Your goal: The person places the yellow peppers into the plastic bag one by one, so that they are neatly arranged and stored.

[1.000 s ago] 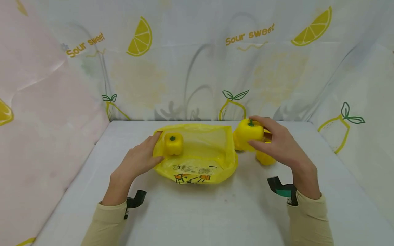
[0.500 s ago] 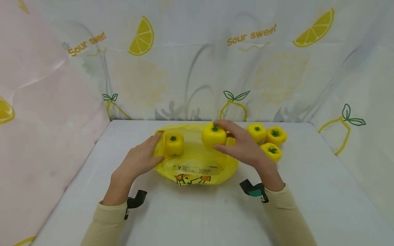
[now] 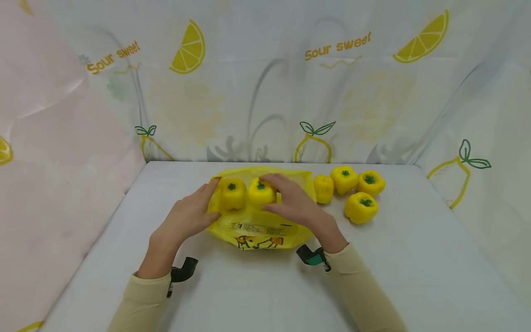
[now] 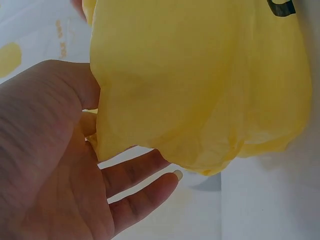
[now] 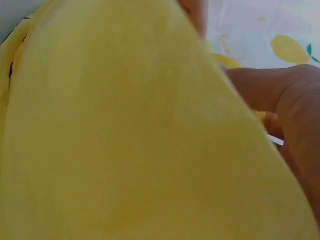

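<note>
- Right hand (image 3: 292, 199): thumb and fingers curled round the held pepper (image 3: 260, 193), which sits within the mouth of the yellow bag (image 3: 259, 230).
- Left hand (image 3: 186, 210): thumb and fingers spread wide at the bag's left edge; no firm pinch visible, fingertips partly hidden.
- Risk: bag mouth may sag if the left hand slips, the film being thin and limp.
- Risk: held pepper may knock the bagged pepper (image 3: 232, 193) just beside it, if lowered too far left.
- Risk: right wrist could drag the near rim on withdrawal.
- Risk: loose pepper (image 3: 323, 189) beside the right rim may be nudged if the bag shifts.
</note>
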{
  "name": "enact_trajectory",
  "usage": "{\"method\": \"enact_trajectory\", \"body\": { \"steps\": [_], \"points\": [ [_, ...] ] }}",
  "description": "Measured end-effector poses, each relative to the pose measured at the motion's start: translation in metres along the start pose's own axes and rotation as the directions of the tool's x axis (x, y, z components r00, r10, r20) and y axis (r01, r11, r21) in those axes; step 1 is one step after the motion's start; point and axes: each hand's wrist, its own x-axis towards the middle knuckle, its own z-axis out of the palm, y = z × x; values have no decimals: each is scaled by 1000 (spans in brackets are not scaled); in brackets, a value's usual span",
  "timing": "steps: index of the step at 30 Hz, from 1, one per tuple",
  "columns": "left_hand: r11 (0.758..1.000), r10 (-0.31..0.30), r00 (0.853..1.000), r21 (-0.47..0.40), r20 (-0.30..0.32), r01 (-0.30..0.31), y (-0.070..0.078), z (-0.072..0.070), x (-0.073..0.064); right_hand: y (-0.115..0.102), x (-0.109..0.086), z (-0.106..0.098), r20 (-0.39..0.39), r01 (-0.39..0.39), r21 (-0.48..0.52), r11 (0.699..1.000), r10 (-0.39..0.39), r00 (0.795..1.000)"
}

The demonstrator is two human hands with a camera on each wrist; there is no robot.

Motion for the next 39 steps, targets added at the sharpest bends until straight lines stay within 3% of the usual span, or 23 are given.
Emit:
{"method": "enact_trajectory", "body": {
  "steps": [7,12,21,31,39],
  "points": [
    [1000,-13,1000,3,8,13,2,3,2,0,18,11,-4,-71,-26,997,71,997],
    [1000,-18,1000,3,14,18,2,5,2,7,29,23,8,-141,49,989,141,990],
    [1000,-26,999,9,26,26,2,5,1,22,33,42,28,-242,69,968,240,970],
    [1000,-25,999,10,28,25,2,1,2,25,31,45,19,-242,14,970,242,970],
    [1000,-18,1000,4,12,18,1,0,1,11,22,19,15,-189,-7,982,189,982]
  ]
}}
